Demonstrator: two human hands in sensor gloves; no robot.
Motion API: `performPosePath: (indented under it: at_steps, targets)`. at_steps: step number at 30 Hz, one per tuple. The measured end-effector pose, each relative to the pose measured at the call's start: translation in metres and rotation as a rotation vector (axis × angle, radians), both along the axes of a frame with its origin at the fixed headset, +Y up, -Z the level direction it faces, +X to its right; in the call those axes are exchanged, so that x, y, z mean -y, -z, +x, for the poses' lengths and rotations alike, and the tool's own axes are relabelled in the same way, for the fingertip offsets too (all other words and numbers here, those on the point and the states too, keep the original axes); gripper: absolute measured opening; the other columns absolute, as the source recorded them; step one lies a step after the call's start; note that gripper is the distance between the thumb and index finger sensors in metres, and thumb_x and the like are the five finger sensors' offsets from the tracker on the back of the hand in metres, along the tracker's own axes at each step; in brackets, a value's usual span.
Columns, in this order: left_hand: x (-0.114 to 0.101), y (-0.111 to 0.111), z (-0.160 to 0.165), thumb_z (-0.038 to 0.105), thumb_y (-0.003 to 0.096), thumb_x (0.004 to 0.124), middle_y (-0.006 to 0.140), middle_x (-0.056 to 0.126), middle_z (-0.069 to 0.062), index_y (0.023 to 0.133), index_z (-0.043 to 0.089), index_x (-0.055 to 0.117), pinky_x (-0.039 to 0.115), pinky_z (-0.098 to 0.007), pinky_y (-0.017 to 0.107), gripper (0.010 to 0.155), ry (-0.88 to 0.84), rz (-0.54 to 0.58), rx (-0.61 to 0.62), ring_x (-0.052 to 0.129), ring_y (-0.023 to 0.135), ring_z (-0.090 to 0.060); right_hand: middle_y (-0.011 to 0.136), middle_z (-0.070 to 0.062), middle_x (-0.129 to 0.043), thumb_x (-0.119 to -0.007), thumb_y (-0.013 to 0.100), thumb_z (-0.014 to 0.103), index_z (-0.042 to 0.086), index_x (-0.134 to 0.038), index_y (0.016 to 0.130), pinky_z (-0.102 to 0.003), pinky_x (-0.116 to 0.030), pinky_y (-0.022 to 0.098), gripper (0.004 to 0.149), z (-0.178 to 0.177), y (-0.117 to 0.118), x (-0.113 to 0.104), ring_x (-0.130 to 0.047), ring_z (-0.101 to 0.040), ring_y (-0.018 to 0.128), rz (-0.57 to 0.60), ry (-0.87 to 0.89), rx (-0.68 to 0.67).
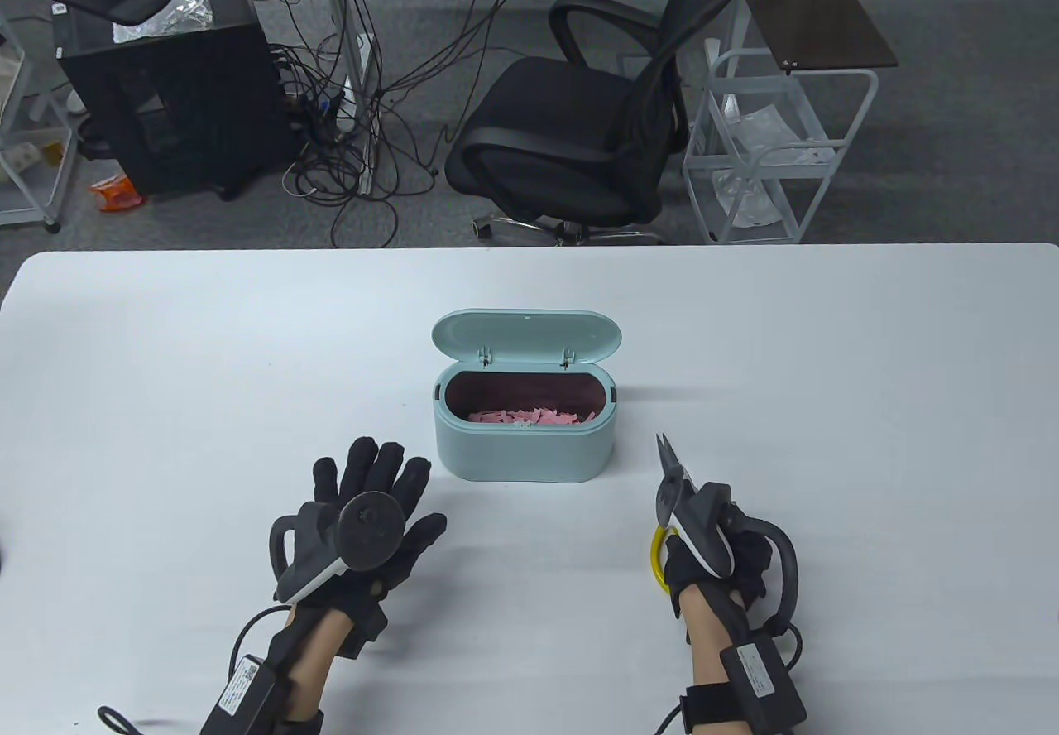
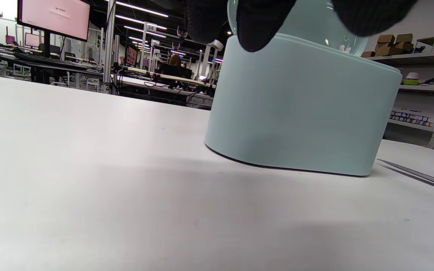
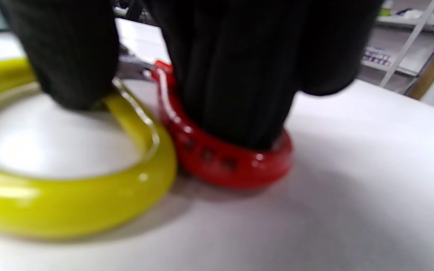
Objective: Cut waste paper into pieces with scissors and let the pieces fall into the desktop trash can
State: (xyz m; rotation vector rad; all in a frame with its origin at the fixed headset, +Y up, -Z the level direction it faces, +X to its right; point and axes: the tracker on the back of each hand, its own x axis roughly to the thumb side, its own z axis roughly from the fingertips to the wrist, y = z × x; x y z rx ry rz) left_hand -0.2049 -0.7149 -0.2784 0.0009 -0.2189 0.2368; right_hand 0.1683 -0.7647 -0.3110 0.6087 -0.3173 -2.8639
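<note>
A mint desktop trash can (image 1: 525,445) stands mid-table with its lid (image 1: 527,336) flipped up, and pink paper pieces (image 1: 534,416) lie inside. My left hand (image 1: 372,474) lies left of the can, fingers straight and spread, holding nothing. In the left wrist view its fingertips (image 2: 258,22) hang just in front of the can (image 2: 300,105). To the can's right, my right hand (image 1: 691,553) grips the scissors (image 1: 672,478), blades pointing away from me. In the right wrist view a finger sits in the yellow loop (image 3: 70,188) and others in the red loop (image 3: 232,162), low on the table.
The white table (image 1: 165,371) spreads wide around the can. Beyond its far edge stand a black office chair (image 1: 596,122), a white wire trolley (image 1: 778,147) and a black cabinet (image 1: 174,89) with cables on the floor.
</note>
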Motion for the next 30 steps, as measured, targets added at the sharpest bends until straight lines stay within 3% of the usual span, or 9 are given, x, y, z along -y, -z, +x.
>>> performPosePath:
  at_steps: [6,12,17,21,26,30]
  targets:
    - [0.000,0.000,-0.001,0.066,0.0467,0.064,0.124,0.049,-0.008,0.113,0.028,0.056,0.026,-0.070,0.075,0.077,-0.004,0.006,-0.002,0.033,0.115,-0.042,0.074,-0.003,-0.098,-0.078,0.036,0.061,0.015,-0.072,0.092,-0.047,-0.082,0.054,0.073,0.001,-0.004,-0.016,-0.108,-0.022,0.047,0.041,0.087,0.044]
    - [-0.001,-0.002,-0.002,0.066,0.0468,0.064,0.124,0.049,-0.008,0.114,0.028,0.055,0.026,-0.070,0.075,0.077,-0.006,0.019,-0.008,0.033,0.115,-0.042,0.090,-0.009,-0.087,-0.069,0.041,0.061,0.019,-0.067,0.097,-0.055,-0.073,0.061,0.070,-0.020,-0.012,-0.057,-0.096,-0.036,0.070,0.307,0.207,-0.076]
    - [-0.002,-0.003,-0.003,0.066,0.0468,0.064,0.124,0.049,-0.008,0.113,0.028,0.055,0.026,-0.070,0.075,0.077,-0.009,0.024,-0.010,0.032,0.115,-0.042,0.092,-0.010,-0.085,-0.064,0.043,0.059,0.018,-0.066,0.098,-0.055,-0.074,0.060,0.068,-0.052,-0.016,-0.097,-0.095,-0.038,0.071,0.570,0.223,-0.215]
    - [-0.002,-0.003,-0.004,0.066,0.0468,0.064,0.124,0.049,-0.008,0.113,0.028,0.056,0.026,-0.070,0.075,0.077,-0.013,0.020,-0.011,0.033,0.115,-0.042,0.103,-0.013,-0.073,-0.061,0.045,0.060,0.018,-0.057,0.102,-0.059,-0.068,0.064,0.071,-0.074,-0.005,-0.122,-0.084,-0.043,0.083,0.561,0.205,-0.279]
    - [-0.001,-0.001,-0.003,0.065,0.0469,0.064,0.124,0.051,-0.008,0.113,0.027,0.057,0.027,-0.070,0.075,0.076,-0.005,0.010,-0.005,0.033,0.115,-0.042,0.105,-0.014,-0.068,-0.059,0.044,0.064,0.019,-0.051,0.104,-0.056,-0.069,0.064,0.076,-0.105,0.027,-0.154,-0.084,-0.041,0.084,0.583,0.166,-0.319]
    - [-0.005,-0.003,-0.007,0.065,0.0469,0.064,0.123,0.052,-0.008,0.112,0.028,0.058,0.027,-0.070,0.075,0.076,-0.021,0.034,-0.013,0.034,0.115,-0.042,0.116,-0.013,-0.048,-0.055,0.042,0.067,0.023,-0.040,0.108,-0.064,-0.051,0.075,0.080,-0.132,0.055,-0.162,-0.056,-0.045,0.103,0.500,0.213,-0.355]
